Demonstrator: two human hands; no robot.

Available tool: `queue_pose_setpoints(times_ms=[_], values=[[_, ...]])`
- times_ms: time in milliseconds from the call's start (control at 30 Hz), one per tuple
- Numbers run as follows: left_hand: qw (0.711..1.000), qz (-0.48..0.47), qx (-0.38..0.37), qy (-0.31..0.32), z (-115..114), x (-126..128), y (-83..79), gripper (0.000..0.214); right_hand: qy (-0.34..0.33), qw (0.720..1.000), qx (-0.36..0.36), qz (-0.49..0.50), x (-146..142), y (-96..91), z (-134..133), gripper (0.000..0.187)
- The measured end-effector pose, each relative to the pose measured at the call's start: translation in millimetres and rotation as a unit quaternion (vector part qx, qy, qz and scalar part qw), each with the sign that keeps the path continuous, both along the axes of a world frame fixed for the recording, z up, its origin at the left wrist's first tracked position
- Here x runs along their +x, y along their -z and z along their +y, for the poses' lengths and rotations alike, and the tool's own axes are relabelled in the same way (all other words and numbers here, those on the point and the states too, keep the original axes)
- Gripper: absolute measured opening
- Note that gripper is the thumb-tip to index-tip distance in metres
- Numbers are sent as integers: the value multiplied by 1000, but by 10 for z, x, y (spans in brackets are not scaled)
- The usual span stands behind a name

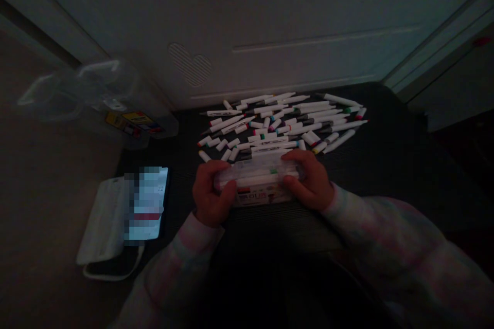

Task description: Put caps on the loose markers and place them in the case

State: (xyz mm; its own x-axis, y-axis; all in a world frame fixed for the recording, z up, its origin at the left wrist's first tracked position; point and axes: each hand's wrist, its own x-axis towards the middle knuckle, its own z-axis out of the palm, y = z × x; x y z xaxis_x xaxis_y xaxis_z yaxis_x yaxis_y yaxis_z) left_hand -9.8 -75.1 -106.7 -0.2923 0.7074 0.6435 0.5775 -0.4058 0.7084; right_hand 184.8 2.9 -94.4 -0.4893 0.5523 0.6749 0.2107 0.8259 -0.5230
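A clear plastic marker case [257,193] with printing on its front lies across the near side of the dark table, held at both ends. My left hand [214,193] is closed round its left end, thumb on the front. Round the right end, my right hand [309,180] grips with thumb and fingers. Something white and a bit of green show through the case; I cannot make out what is inside. Just beyond it, many white markers [316,126] and loose caps with coloured ends [226,155] lie scattered.
At the left, a lit phone [148,211] lies beside a white power bank [102,221], with a white cable [111,276] looping nearby. Clear plastic containers [123,97] with a yellow label stand at the back left. A pale panel with a heart pattern [191,66] rises behind the table [401,123].
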Motion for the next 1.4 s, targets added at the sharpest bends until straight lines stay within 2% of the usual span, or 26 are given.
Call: queue_pose_setpoints(times_ms=[233, 500, 700, 1400], values=[[996, 92, -4, -2, -9, 10, -44, 26, 13, 1000, -5, 8, 7, 9, -1, 19], [996, 72, -29, -34, -17, 33, -28, 27, 26, 1000, -11, 14, 17, 35, -8, 19], [990, 125, -25, -58, -7, 38, -50, 23, 30, 999, -15, 13, 13, 39, -8, 19], [987, 151, -8, -54, 7, 34, -61, 23, 35, 999, 2, 5, 14, 11, -7, 18]])
